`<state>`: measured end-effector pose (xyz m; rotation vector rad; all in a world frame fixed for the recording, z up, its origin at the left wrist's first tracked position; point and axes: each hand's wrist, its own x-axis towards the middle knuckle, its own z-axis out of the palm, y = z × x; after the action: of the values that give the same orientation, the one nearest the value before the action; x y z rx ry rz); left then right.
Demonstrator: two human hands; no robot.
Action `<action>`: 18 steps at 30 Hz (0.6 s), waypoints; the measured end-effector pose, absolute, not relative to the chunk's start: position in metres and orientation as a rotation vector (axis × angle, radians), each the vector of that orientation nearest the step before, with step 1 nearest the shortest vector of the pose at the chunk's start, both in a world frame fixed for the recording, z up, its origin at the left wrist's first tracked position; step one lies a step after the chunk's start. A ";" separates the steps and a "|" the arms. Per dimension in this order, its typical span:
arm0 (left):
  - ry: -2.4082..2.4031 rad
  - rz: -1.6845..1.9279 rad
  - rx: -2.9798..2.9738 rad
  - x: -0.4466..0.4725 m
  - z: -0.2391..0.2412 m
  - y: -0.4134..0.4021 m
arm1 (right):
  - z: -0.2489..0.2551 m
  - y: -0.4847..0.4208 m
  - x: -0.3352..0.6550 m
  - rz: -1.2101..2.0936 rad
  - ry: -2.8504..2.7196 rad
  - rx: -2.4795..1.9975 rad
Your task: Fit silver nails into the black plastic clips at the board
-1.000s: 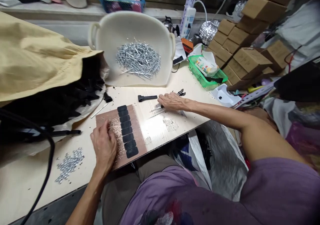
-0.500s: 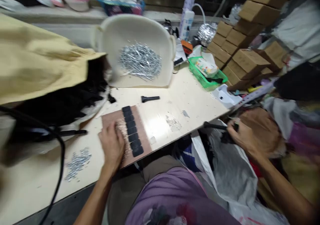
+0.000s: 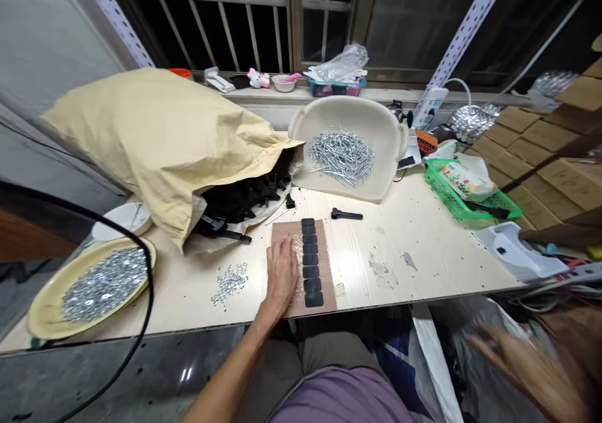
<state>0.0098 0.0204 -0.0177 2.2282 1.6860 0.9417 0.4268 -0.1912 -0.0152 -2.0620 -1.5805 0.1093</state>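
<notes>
Yellow plate (image 3: 42, 304): one, at the far left of the table (image 3: 423, 253), with a heap of small silver pieces on it, too many to count.
White dish (image 3: 123, 217): one, just behind the yellow plate.
Tan sack (image 3: 155, 134): one, lying on its side; black parts (image 3: 244, 194) spill from its mouth, not countable.
Loose silver bits (image 3: 229, 282): one small pile on the bare table, left of the board.
Left hand (image 3: 281, 272): flat and open, palm down on the brown board (image 3: 324, 285), fingers on the shiny small pieces there; it grasps nothing.
Black pads (image 3: 310, 258): seven, in one column on the board, just right of the left hand.
Black handle piece (image 3: 347, 214): one, lying alone beyond the board.
Cream tray (image 3: 324, 122): one, tilted against the sill, holding a heap of silver nails (image 3: 342, 154).
Green basket (image 3: 446, 197): one, right of the tray, with a printed packet inside.
White plastic holder (image 3: 512, 253): one, near the right table edge.
Right hand (image 3: 522, 366): low below the table edge at the right, blurred, fingers spread; I see nothing held.
Change: half a second ago the right hand gripped black parts over the white bag; now it is released. The left hand has stayed on the board. The view has lifted, so the window bars show.
</notes>
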 end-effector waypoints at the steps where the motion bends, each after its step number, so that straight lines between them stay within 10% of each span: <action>1: 1.690 0.942 2.219 0.010 -0.018 0.020 | -0.002 -0.166 0.411 0.118 -1.699 -2.098; 8: 1.671 1.013 2.151 0.009 -0.020 0.016 | 0.061 0.031 0.235 0.050 -2.318 -1.456; 18: 1.642 1.167 1.916 -0.014 -0.003 -0.009 | 0.017 0.171 0.109 -0.076 -3.001 -1.050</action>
<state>-0.0142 -0.0091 -0.0029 1.9162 1.6417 1.1670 0.1095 0.1709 0.0166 -1.0503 -3.0014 -0.0758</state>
